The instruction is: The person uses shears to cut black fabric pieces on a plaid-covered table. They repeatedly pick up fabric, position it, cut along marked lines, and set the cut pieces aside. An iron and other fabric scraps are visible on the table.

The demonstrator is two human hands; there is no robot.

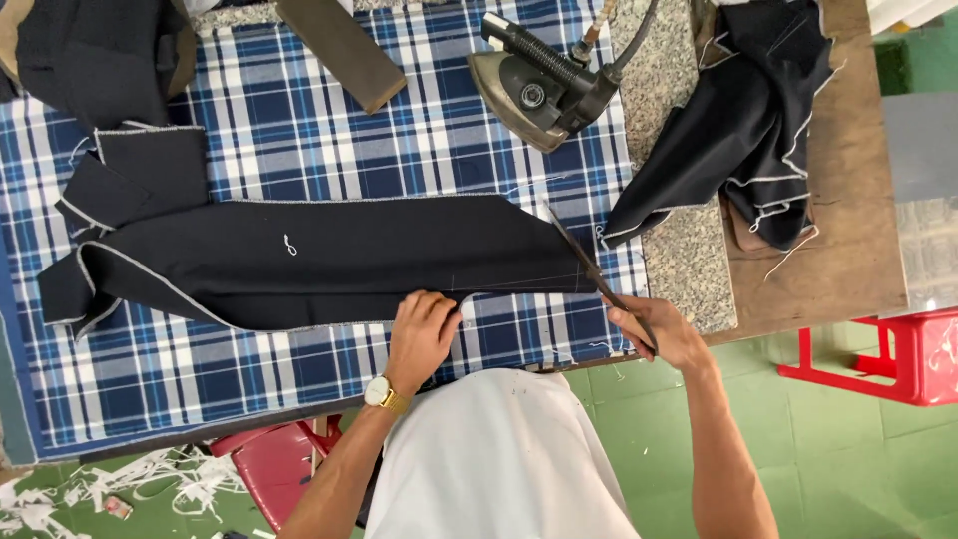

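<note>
A long piece of dark navy cloth [329, 262] lies flat across the middle of the frame on a blue-and-white plaid cover [299, 130] spread over the bench [858, 200]. The left hand [421, 337] presses palm-down with fingers spread on the cloth's lower edge, just left of centre. The right hand [659, 334] is closed around the handles of a pair of long scissors [589, 265], whose blades reach up and to the left into the cloth's right end, beside a faint chalk line running along the cloth.

By my judgement the cutting is at an early stage: the blades sit at the right end only, and the whole length of cloth to the left looks uncut along the chalk line. A small white mark shows near the cloth's middle.

A steam iron [539, 85] rests at upper centre, a brown wooden block [341, 50] to its left, and another dark cloth bundle [748, 120] at upper right. White fabric scraps [90, 489] litter the green floor at lower left. No packages, labels or signs are visible.
</note>
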